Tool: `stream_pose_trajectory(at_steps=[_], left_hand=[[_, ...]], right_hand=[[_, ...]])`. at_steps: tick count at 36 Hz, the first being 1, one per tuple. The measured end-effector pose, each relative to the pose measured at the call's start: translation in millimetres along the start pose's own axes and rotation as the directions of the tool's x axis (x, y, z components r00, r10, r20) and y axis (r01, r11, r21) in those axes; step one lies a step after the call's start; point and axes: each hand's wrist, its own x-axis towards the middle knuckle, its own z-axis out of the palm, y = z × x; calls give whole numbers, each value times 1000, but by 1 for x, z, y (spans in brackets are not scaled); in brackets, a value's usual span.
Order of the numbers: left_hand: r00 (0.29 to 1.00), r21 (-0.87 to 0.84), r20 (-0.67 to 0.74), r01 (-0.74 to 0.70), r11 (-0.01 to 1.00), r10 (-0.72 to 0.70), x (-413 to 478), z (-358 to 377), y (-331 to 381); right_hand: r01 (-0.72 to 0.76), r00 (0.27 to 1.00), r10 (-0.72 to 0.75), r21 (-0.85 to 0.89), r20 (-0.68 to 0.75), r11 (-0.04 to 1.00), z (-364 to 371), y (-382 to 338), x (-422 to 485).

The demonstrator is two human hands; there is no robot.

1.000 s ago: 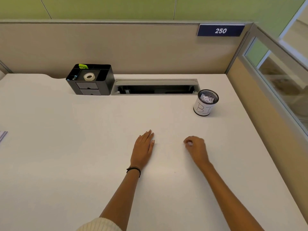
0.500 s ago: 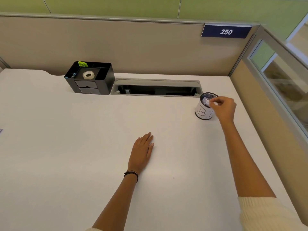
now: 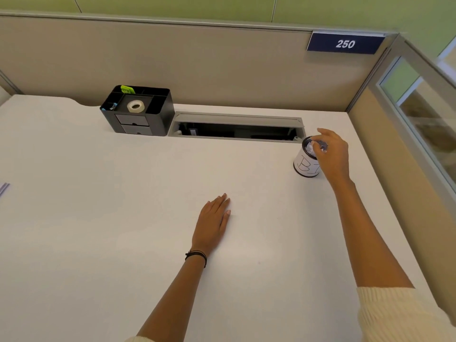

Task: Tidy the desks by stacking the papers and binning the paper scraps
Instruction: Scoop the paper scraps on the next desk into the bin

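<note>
A small mesh bin (image 3: pixel 305 166) with a white label marked "BI" stands on the white desk (image 3: pixel 98 218) at the back right. White crumpled paper scraps (image 3: pixel 310 148) lie inside it. My right hand (image 3: pixel 333 154) hovers over the bin's rim with its fingers spread and loose, and I see nothing pinched in them. On the desk's middle, my left hand (image 3: pixel 214 223) rests flat, fingers straight. The edge of some papers (image 3: pixel 3 188) shows at the far left of the desk.
A black desk organiser (image 3: pixel 138 112) with a tape roll and two drawers stands at the back left. An open cable tray (image 3: pixel 237 128) runs along the back edge beside the bin. Partition walls close the back and right sides.
My right hand picked a scrap off the desk, carried it back and right to the bin, and now its fingers have spread over the rim. The left hand stayed put.
</note>
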Motion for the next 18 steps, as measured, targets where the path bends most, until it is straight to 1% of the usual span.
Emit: stream_pose_trajectory(at_steps=[3,5,8,10,12,15,18], left_hand=[[1000,5,4,-3,1000,3,1,0,0],[1000,10,3,-7,1000,7,1,0,0],[1000,13,-1,-11,1000,11,0,-1,0],[1000,8,-1,-10,1000,10,0,-1,1],[1000,6,1,-9,1000,9,0,-1,1],[1000,3,3,-2,1000,2,0,-1,1],[1000,7,7,2,1000,-2,0,-1,1]], right_hand=[[90,994,-82,116,-75,989,-4,-10,-25],[134,987,-117,163,-111,978,-4,-14,-43],[153,986,-132,222,-107,963,1,-18,-73],[106,994,-100,280,-35,954,6,-19,-97],[34,994,-66,328,87,944,12,-17,-120],[-49,962,-54,362,269,931,24,-11,-153],[-108,917,-45,354,397,929,33,-6,-179]])
